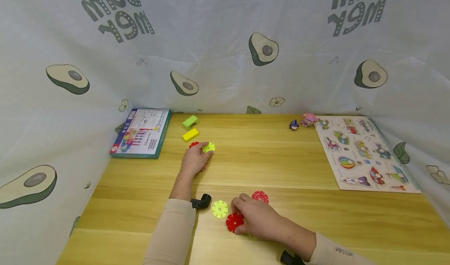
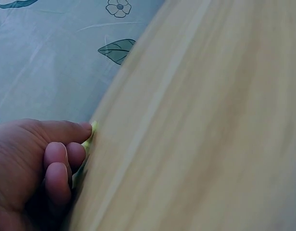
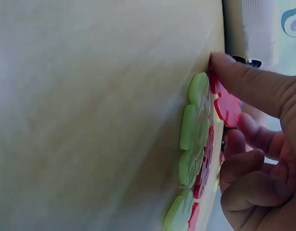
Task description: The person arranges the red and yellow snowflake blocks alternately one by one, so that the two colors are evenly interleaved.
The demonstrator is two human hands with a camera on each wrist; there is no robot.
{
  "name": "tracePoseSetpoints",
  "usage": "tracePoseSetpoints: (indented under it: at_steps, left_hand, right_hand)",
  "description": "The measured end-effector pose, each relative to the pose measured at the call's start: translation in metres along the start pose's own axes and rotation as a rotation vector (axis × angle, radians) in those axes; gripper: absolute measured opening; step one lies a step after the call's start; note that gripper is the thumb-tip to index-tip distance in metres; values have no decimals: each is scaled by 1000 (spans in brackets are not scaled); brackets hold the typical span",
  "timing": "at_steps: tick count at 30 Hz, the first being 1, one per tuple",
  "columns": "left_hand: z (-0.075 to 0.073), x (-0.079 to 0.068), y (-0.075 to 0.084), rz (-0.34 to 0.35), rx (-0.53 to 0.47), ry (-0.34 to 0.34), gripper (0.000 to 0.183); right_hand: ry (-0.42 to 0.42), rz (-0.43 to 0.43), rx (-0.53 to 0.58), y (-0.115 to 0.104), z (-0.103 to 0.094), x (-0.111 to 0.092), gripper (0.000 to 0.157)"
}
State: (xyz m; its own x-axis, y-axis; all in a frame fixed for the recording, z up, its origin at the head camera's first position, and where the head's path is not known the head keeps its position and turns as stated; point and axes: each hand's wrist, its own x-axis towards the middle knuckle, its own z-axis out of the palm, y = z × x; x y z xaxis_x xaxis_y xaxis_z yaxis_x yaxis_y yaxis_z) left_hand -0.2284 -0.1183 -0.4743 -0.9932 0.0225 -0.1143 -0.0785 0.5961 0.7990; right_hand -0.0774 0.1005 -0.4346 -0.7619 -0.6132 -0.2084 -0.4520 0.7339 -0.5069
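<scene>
In the head view my left hand (image 1: 195,160) pinches a yellow-green notched plastic disc (image 1: 209,147), with a red disc (image 1: 193,144) partly hidden beside its fingers. The left wrist view shows only an edge of that yellow-green disc (image 2: 93,128) at the thumb and fingertips. Nearer the front, my right hand (image 1: 261,219) has a red notched disc (image 1: 234,222) between thumb and fingers, tilted in the right wrist view. Around it lie a yellow-green disc (image 1: 219,209) and a pinkish-red disc (image 1: 260,196). Green discs (image 3: 192,130) show close by in the right wrist view.
A flat boxed set (image 1: 142,134) lies at the back left, beside a green arch block (image 1: 190,121) and a yellow block (image 1: 190,135). Two small figurines, one pink (image 1: 309,119) and one blue (image 1: 293,125), stand near a picture puzzle board (image 1: 363,155) at the right.
</scene>
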Motion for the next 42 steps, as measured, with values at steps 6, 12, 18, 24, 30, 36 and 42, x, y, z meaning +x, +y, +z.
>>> tracePoseSetpoints:
  at_steps: [6, 12, 18, 24, 30, 36, 42]
  left_hand:
    - [1, 0, -1, -12, -13, 15, 44]
    - [1, 0, 0, -11, -17, 7, 43]
    - [2, 1, 0, -18, -20, -1, 44]
    - [3, 0, 0, -19, -17, 0, 43]
    - [2, -2, 1, -35, 12, 9, 42]
    - [2, -1, 0, -42, 26, 6, 43]
    - [2, -1, 1, -44, 16, -3, 43]
  right_hand:
    - [6, -18, 28, -1, 0, 0, 37]
    - [5, -62, 150, 3, -1, -2, 23]
    - [0, -60, 281, 7, -11, -1, 18]
    - [51, -9, 438, 12, -23, 12, 20]
    - [183, 93, 634, 23, -28, 42, 23]
    - [306, 231, 679, 30, -36, 81, 24]
    - [383, 305, 657, 39, -48, 118, 24]
